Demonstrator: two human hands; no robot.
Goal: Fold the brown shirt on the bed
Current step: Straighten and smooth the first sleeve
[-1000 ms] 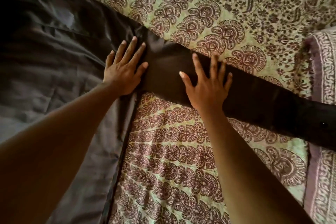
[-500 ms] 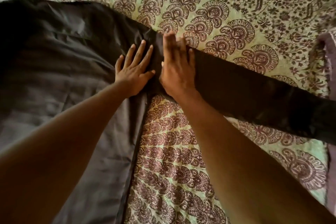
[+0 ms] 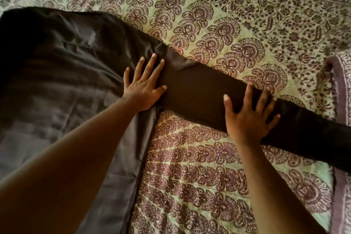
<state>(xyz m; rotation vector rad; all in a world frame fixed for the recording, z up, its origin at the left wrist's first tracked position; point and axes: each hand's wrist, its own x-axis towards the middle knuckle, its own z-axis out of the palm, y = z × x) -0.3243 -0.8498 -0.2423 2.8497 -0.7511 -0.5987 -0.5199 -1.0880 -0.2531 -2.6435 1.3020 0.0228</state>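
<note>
Right hand (image 3: 248, 118) slid outward along the sleeve (image 3: 199, 93) — flat, fingers spread, gripping nothing; left hand (image 3: 144, 85) stays flat on the brown shirt (image 3: 62, 74).

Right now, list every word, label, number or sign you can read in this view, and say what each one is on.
None: no readable text shows anywhere.
Shirt: plain brown cloth, no visible tag, label or print.
Sleeve: plain, under both flat hands, left and right.
Bedcover: paisley and floral pattern only, no letters.
Bordered cloth at the right edge: pattern only.
</note>
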